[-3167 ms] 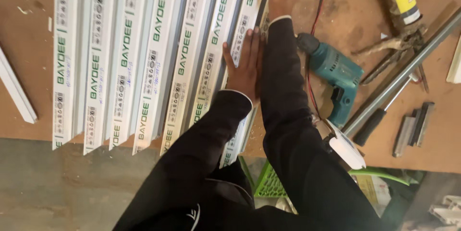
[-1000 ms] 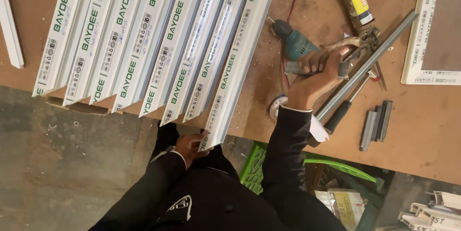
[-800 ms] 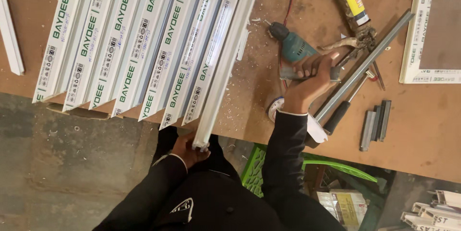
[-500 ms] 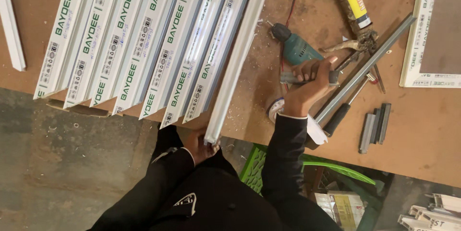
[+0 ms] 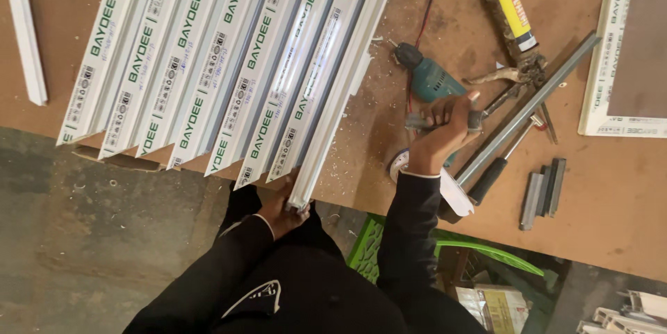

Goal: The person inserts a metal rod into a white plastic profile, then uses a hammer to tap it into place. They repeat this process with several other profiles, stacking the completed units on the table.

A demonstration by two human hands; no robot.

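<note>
Gripping drill (image 5: 434, 87), sealant tube (image 5: 511, 4) – metal bar (image 5: 528, 108) close beside, profiles (image 5: 229, 63) left.

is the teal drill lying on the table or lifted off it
Lying on the table. The teal drill rests on its side on the brown board, and the right hand grips its handle without lifting it.

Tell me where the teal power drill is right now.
In the head view, the teal power drill lies on the brown workbench, right of the white profiles, with the right hand closed on its grip and a caulking gun beyond it.
</note>
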